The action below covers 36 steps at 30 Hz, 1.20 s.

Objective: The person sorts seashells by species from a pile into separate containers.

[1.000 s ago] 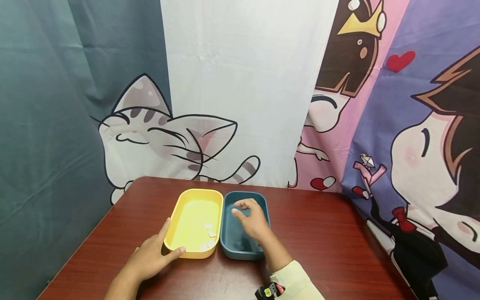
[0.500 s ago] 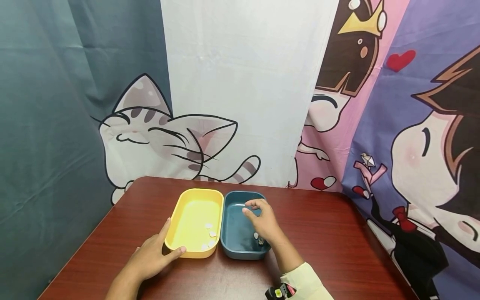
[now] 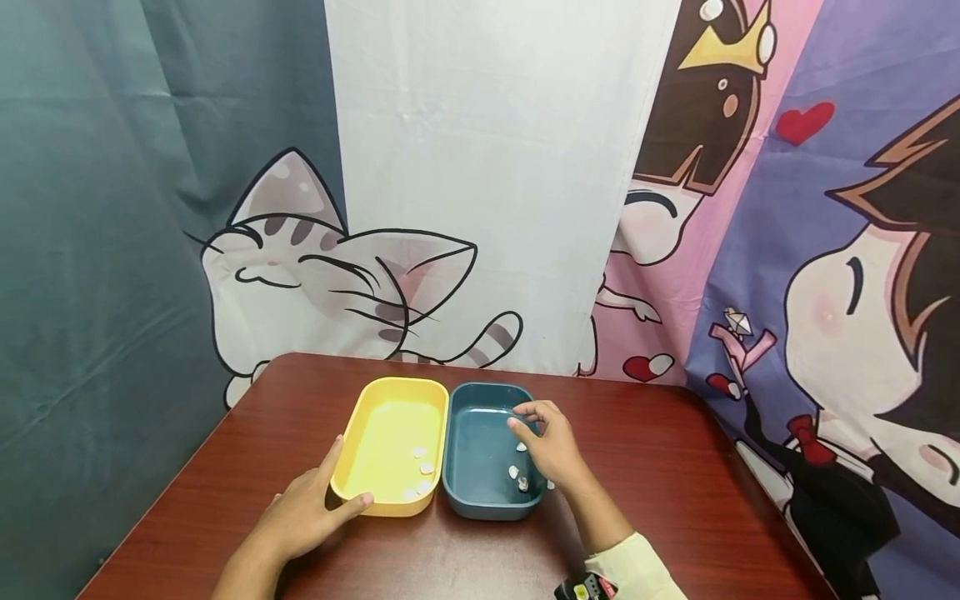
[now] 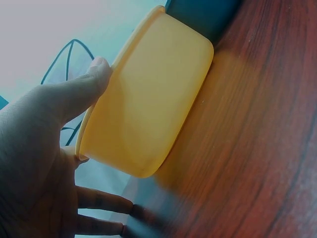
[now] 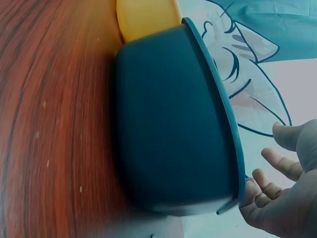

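Note:
A yellow box (image 3: 390, 509) and a dark blue box (image 3: 487, 511) stand side by side on the table. My left hand (image 3: 303, 512) rests at the yellow box's near left corner, thumb along the near rim, fingers spread and mostly straight. Several small white pieces (image 3: 426, 468) lie in that box's near right part. Over the blue box's right rim hovers my right hand (image 3: 557, 450), fingers loosely bent, nothing visible between them. Below it, several small pebble-like pieces (image 3: 513, 472) sit inside the blue box. In the right wrist view the fingers show beside the blue box's rim.
The boxes stand on a reddish-brown wooden table (image 3: 660, 483). One small white piece (image 3: 551, 485) shows just outside the blue box's right wall. A cloth backdrop (image 3: 480, 167) with cartoon figures hangs behind the table.
My right hand has moved right, from over the middle of the blue box to its right rim, uncovering the pieces inside. My left hand has stayed at the yellow box.

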Motion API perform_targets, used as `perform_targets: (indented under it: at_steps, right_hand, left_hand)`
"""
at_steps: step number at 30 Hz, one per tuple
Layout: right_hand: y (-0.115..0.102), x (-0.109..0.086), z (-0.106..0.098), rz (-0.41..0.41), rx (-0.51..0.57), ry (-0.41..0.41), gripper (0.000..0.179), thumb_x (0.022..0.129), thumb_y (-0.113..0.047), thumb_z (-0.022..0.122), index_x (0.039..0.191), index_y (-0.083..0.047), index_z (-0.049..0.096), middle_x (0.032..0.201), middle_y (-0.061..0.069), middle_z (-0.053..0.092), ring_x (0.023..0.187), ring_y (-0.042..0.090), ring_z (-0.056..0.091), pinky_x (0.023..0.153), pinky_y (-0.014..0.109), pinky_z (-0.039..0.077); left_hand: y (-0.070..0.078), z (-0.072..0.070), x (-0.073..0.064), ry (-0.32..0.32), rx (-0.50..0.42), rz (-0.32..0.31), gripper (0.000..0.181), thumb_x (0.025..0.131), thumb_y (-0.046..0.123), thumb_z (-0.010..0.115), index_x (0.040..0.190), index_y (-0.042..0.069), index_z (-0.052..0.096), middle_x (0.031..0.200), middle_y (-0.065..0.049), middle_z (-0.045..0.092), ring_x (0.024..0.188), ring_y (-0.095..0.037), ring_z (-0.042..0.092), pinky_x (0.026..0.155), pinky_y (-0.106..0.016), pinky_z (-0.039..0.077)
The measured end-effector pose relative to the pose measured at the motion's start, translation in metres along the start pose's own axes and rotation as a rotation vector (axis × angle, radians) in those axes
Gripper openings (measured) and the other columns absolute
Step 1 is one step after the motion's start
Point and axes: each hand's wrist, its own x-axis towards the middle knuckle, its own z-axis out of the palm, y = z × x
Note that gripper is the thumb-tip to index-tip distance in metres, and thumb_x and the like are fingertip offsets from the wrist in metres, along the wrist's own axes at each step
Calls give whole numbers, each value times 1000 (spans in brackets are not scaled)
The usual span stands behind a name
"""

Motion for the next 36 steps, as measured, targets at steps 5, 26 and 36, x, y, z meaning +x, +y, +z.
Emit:
perform_targets:
  at_steps: [5,26,36]
  right_hand:
    - [5,-2,-8,42,-3,5,21,102,-12,79,119,-2,78,123,14,69,116,31,61,97,45,53]
    - [21,-15,-33,74,-39,5,22,100,-15,81,118,-2,77,114,11,71,107,19,64,92,33,52]
    - [30,-23,-41,88,-22,14,19,100,-14,81,116,-5,78,113,12,70,105,18,64,92,33,50]
  left_hand:
    - [-1,1,0,1,7,4,117,97,75,65,177,8,11,161,-35,51,145,-55,55,104,-87,42]
    - [1,0,0,5,5,4,116,97,74,66,176,8,12,160,-34,53,144,-54,56,103,-89,41]
    - [1,0,0,5,12,4,116,97,75,65,176,8,12,160,-35,53,144,-55,56,103,-89,40]
